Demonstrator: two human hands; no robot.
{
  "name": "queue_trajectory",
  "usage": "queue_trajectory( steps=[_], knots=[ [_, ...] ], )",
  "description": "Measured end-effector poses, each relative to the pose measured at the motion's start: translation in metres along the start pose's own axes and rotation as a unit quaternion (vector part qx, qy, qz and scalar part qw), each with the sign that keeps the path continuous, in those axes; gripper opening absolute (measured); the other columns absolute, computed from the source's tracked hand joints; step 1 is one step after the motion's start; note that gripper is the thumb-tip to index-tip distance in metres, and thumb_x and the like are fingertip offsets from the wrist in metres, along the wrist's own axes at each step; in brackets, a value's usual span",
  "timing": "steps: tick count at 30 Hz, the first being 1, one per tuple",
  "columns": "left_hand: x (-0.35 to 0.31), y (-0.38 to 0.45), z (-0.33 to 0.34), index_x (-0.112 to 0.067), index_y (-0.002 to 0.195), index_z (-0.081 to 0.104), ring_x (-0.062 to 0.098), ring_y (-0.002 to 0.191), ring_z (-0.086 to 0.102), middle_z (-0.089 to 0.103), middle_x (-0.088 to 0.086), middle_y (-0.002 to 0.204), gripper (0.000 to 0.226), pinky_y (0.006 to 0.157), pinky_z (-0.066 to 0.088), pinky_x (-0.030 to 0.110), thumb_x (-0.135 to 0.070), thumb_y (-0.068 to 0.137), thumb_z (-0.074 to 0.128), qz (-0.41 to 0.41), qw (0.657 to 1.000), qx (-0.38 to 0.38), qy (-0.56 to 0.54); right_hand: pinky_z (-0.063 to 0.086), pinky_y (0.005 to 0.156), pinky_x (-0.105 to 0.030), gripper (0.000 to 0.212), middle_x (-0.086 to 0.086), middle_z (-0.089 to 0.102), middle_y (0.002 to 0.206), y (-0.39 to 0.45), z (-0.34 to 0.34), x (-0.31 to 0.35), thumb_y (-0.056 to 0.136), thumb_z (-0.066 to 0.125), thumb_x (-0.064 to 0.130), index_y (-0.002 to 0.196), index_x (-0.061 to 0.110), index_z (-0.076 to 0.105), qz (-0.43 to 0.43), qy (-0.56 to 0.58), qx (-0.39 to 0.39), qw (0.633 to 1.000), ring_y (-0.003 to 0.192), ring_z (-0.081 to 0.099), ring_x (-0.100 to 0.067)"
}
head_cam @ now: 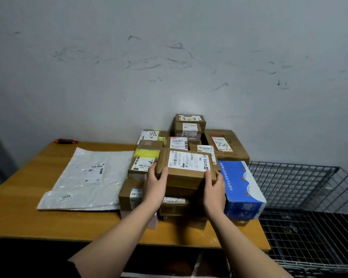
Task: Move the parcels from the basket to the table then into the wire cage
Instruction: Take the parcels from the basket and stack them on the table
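With both hands — left (154,184), right (214,190) — clasping the labelled brown parcel (186,169) atop the pile near the tabletop's (24,207) right edge: lift straight up, keep level, then swing right — clear of the blue box (242,189) — toward the wire cage (301,187).

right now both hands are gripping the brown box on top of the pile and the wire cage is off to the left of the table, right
Not quite. The wire cage stands to the right of the table, not the left, as the head view shows. The rest holds: the left hand and right hand grip the brown box on top of the pile.
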State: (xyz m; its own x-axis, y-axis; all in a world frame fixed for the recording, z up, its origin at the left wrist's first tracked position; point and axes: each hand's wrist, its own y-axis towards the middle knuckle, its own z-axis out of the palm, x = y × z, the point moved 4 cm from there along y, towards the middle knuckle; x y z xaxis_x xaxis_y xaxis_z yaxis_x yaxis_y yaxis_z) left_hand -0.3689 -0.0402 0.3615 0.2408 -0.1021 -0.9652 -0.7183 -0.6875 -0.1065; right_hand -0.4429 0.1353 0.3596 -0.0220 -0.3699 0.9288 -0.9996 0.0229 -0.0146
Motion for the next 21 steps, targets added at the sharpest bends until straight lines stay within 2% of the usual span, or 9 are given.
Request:
queue_trajectory(
  steps=[4,10,13,21],
  knots=[
    [0.007,-0.001,0.005,-0.029,0.143,0.034,0.027,0.123,0.045,0.036,0.006,0.143,0.053,0.097,0.040,0.041,-0.050,0.095,0.043,-0.009,0.999,-0.018,0.030,0.039,0.103,-0.046,0.058,-0.004,0.043,0.144,0.006,0.002,-0.009,0.095,0.034,0.061,0.143,0.028,0.035,0.006,-0.011,0.015,1.000,0.127,0.045,-0.026],
    [0.020,0.005,0.010,-0.034,0.149,0.020,0.033,0.132,0.038,0.029,0.006,0.151,0.064,0.107,0.035,0.055,-0.058,0.093,0.040,-0.060,0.997,0.041,0.040,0.036,0.106,-0.050,0.061,-0.005,0.044,0.144,0.011,0.011,-0.017,0.094,0.037,0.062,0.144,0.028,0.033,0.038,0.027,0.053,0.998,0.128,0.044,-0.026],
    [0.018,0.007,0.009,-0.032,0.150,0.015,0.033,0.134,0.037,0.030,0.007,0.152,0.067,0.108,0.033,0.056,-0.056,0.093,0.042,-0.075,0.995,0.058,0.027,0.037,0.106,-0.049,0.064,-0.005,0.043,0.144,0.014,0.012,-0.016,0.093,0.040,0.063,0.145,0.028,0.030,0.042,0.043,0.065,0.996,0.127,0.044,-0.026],
    [0.018,0.005,-0.001,-0.026,0.146,0.026,0.028,0.126,0.045,0.041,0.005,0.143,0.063,0.105,0.039,0.051,-0.055,0.092,0.045,-0.076,0.995,0.058,0.012,0.039,0.106,-0.046,0.060,-0.005,0.041,0.146,0.017,0.002,-0.009,0.094,0.048,0.052,0.143,0.021,0.032,0.019,-0.003,0.057,0.998,0.129,0.043,-0.025]
  ],
)
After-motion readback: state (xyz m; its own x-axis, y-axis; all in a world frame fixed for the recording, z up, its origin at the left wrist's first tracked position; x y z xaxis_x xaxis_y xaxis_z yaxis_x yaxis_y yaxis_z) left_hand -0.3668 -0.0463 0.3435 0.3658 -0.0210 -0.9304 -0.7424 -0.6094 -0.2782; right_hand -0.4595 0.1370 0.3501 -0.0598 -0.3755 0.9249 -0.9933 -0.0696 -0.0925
